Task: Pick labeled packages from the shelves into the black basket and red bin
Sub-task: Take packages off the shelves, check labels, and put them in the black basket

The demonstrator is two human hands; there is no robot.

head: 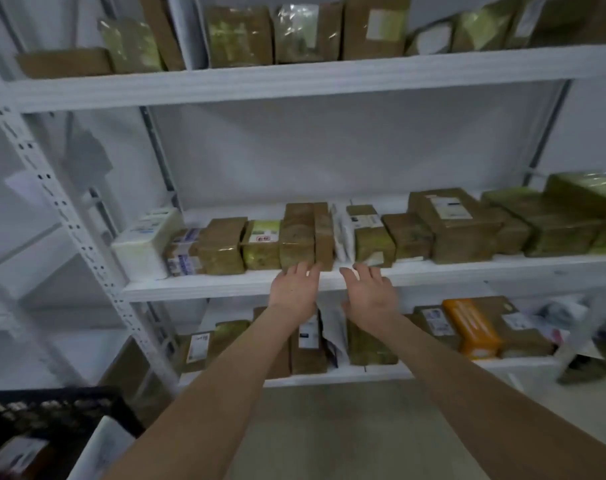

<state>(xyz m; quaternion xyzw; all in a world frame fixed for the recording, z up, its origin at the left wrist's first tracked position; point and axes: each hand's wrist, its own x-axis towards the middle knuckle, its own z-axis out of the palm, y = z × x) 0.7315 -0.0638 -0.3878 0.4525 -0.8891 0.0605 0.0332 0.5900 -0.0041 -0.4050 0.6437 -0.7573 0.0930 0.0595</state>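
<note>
Both my arms reach toward the middle shelf (225, 285) of a white rack. My left hand (294, 289) is open, its fingertips touching the lower front of a tall brown taped package (300, 233) that stands upright. My right hand (369, 294) is open with spread fingers at the shelf's front edge, just below a white mailer (341, 237) and a brown labeled package (369, 233); it holds nothing. The black basket (52, 410) sits at the bottom left with labeled packages inside. No red bin is in view.
Several brown and green wrapped packages line the top shelf (294, 81), the middle shelf and the lower shelf (433, 368). An orange package (471, 327) lies on the lower shelf at right. A perforated white upright (69, 216) stands at left. Bare floor (346, 427) lies below my arms.
</note>
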